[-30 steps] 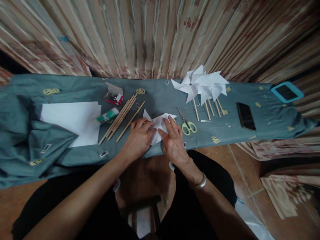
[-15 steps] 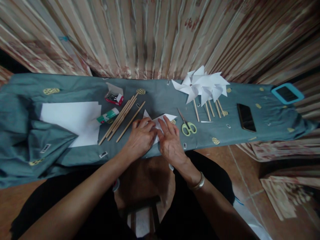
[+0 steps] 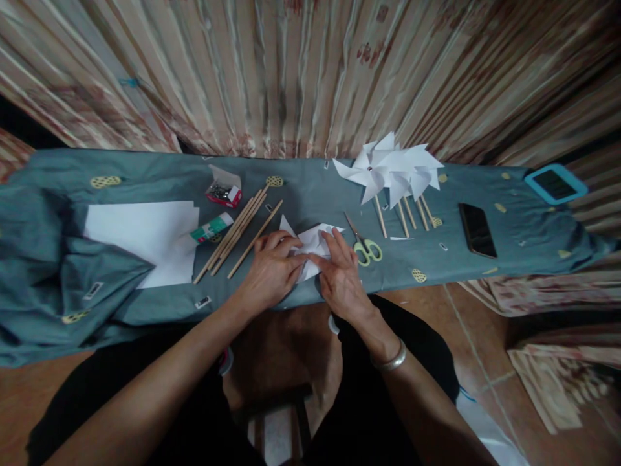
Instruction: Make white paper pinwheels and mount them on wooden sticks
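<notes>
A white paper pinwheel (image 3: 314,241) with folded blades lies on the cloth between my two hands. My left hand (image 3: 272,266) is closed on its left side, with thumb and fingers pressed to the paper. On the other side, my right hand (image 3: 342,272) is closed on the lower right of the paper, its thumb reaching to the middle close to my left thumb. Part of the paper is hidden under the fingers. Green-handled scissors (image 3: 367,252) lie just right of my right hand. Several wooden sticks (image 3: 233,236) lie left of my left hand.
White paper sheets (image 3: 145,239), a glue stick (image 3: 212,228) and an open red box of small metal pieces (image 3: 224,191) are on the left. Finished pinwheels on sticks (image 3: 392,168) lie at the back right, with a phone (image 3: 478,230) and a blue-framed tablet (image 3: 557,183) beyond.
My right hand has shifted slightly right and down, its thumb now stretched toward the paper's middle. More of the folded pinwheel shows between my hands. My left hand stays on the paper.
</notes>
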### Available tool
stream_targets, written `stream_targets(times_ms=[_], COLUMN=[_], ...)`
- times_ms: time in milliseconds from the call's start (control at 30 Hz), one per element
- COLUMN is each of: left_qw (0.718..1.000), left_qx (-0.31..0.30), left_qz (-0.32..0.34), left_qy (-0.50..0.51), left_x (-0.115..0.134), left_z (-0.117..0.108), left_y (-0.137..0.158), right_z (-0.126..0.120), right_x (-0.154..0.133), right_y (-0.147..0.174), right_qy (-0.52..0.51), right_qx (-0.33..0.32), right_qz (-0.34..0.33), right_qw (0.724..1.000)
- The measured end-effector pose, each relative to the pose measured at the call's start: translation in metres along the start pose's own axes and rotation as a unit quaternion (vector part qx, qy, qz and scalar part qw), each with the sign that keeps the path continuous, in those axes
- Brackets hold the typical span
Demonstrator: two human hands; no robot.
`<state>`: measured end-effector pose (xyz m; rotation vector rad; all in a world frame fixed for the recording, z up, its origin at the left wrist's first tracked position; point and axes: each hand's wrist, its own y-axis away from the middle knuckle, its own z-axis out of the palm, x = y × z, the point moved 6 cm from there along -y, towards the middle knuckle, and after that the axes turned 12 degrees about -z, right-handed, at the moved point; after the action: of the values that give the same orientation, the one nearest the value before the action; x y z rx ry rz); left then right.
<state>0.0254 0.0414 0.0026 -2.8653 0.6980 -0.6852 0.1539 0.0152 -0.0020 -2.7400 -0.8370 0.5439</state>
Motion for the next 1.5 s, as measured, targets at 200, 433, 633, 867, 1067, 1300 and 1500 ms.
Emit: stream_targets(times_ms=[200, 433, 633, 867, 1067, 1300, 1500], left_qw=[1.0, 1.0, 1.0, 0.999, 0.996, 0.98, 0.968], left_qx=[0.001, 0.001, -0.007, -0.008, 0.037, 0.066, 0.053], left_qz=[0.004, 0.006, 0.009, 0.009, -0.043, -0.129, -0.173], left_qy=[0.008, 0.029, 0.019, 0.03, 0.064, 0.135, 0.173], left_x=[0.001, 0.0, 0.001, 0.0, -0.013, -0.04, -0.05], left_z=[0.0, 0.0, 0.001, 0.0, -0.014, -0.023, -0.024], left_y=[-0.002, -0.002, -0.002, -0.004, -0.005, 0.001, 0.016], right_z=[0.001, -0.001, -0.001, 0.001, -0.002, -0.005, -0.001], right_x=[0.003, 0.006, 0.005, 0.004, -0.001, 0.0, 0.002], right_y=[-0.002, -0.004, -0.004, -0.003, -0.004, -0.008, -0.013], right_qy=[-0.019, -0.043, -0.039, -0.023, 0.015, 0.01, 0.029], right_qx=[-0.001, 0.008, -0.004, -0.002, -0.007, 0.012, 0.044], right_qz=[0.021, 0.043, 0.046, 0.025, -0.011, -0.029, -0.032], right_qw=[1.0, 0.998, 0.998, 0.999, 1.0, 0.999, 0.998])
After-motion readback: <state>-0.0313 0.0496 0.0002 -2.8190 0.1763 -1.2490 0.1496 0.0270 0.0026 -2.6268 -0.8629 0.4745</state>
